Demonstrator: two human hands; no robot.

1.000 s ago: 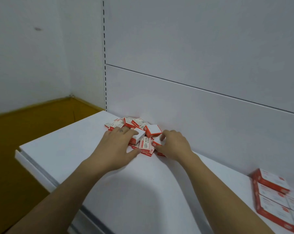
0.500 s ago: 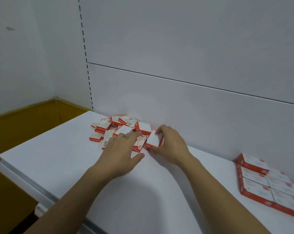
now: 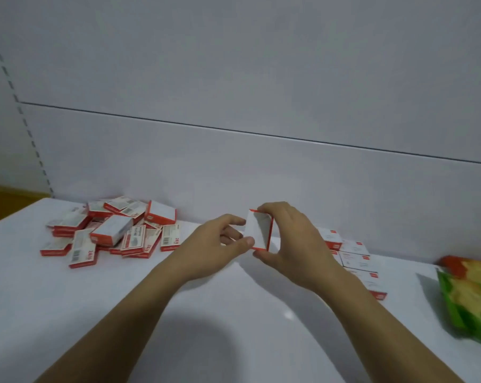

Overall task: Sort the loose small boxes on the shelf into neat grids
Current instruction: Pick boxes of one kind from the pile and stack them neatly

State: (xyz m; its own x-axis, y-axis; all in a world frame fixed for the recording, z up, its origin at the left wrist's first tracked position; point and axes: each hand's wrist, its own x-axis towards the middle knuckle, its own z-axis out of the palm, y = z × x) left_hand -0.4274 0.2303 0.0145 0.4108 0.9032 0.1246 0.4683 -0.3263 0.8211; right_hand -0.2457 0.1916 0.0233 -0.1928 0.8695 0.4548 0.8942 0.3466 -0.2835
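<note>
A: What changed?
B: Half a second ago both hands were down at the pile [image 3: 109, 230]. Now one box [image 3: 257, 229] is up off the shelf [image 3: 233, 313], upright in the air between pile and grid [image 3: 355, 252].
A: Fingers?
B: Right hand [image 3: 291, 241] clamped on its top and bottom. Left hand [image 3: 214, 241] pinches its left edge, thumb touching.
A: Meaning?
B: One box pulled, likely headed for the grid. Most of the pile is unsorted.

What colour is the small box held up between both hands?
The box is white with red edges; head view shows it.
</note>
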